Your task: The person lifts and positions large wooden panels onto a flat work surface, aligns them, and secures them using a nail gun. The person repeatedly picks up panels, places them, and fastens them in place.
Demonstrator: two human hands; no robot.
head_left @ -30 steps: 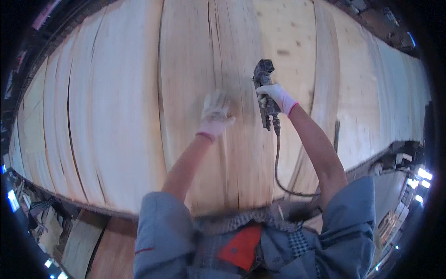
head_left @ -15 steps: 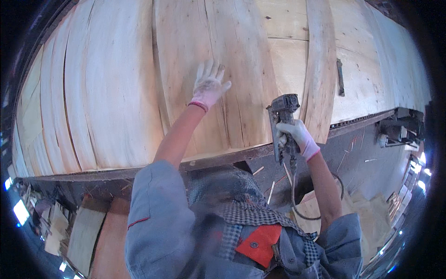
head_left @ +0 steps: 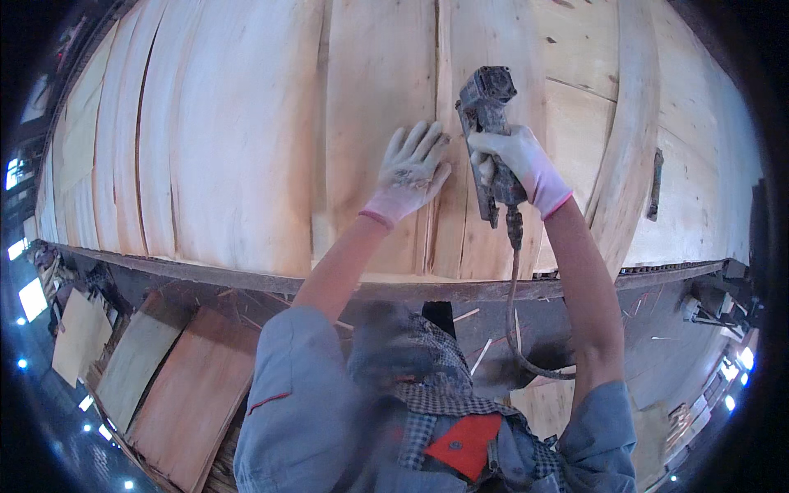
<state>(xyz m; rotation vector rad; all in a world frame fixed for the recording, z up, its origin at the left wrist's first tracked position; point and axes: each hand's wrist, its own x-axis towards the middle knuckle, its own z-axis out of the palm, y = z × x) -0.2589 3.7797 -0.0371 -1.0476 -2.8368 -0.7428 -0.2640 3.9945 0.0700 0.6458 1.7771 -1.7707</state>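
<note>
Veneer [head_left: 246, 148] is laid; seams [head_left: 137, 140] gape
Left hand [head_left: 408, 174] flat, fingers slightly apart; right hand [head_left: 519, 162] clamps the power tool [head_left: 491, 119].

Sheets of wood [head_left: 246, 148] lie side by side across the table [head_left: 411, 290]. The left hand [head_left: 408, 174] lies on them near the middle. Just to its right is the right hand [head_left: 524, 160], around a power tool [head_left: 496, 92]. A hose [head_left: 514, 306] runs from the tool over the near edge. Farther right, a bar [head_left: 655, 185] lies on the sheets. Boards [head_left: 197, 394] lie below the table's near edge, at left.
</note>
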